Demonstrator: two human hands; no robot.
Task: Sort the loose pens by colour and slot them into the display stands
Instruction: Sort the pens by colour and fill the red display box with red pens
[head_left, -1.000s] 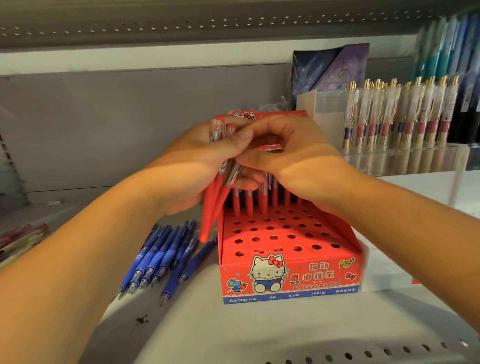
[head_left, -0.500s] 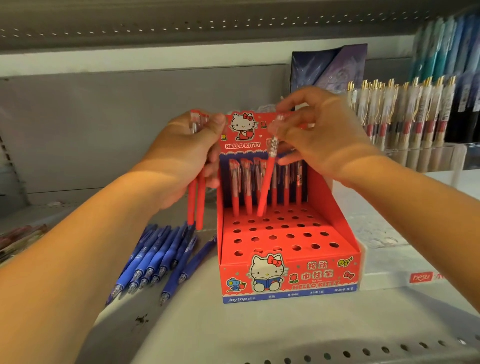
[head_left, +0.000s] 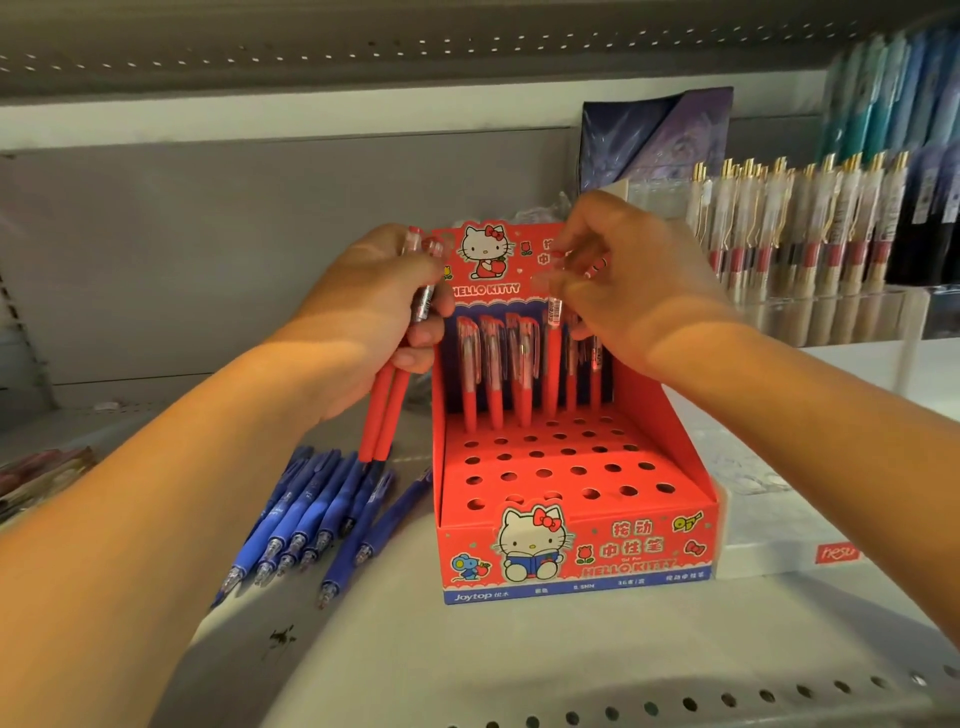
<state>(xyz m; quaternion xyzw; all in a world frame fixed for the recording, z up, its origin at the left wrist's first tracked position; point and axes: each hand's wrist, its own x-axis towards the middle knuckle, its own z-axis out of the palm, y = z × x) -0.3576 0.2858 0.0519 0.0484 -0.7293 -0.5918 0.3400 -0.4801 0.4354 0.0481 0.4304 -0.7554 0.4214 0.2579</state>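
Main risk here: the red pen (head_left: 553, 364) pinched near its top by the right grip (head_left: 623, 291) could be knocked into its neighbours, since it's squeezed between pens already standing in the back row, and the hole could easily be missed. The spare red pens (head_left: 382, 415) clamped in the left grip (head_left: 374, 317) could get dropped onto the blue pens (head_left: 311, 519) lying on the shelf (head_left: 467, 665). The pinched pen is held upright in the red stand (head_left: 571, 551): red barrel, clear labelled top. Whether its tip is seated can't be told.
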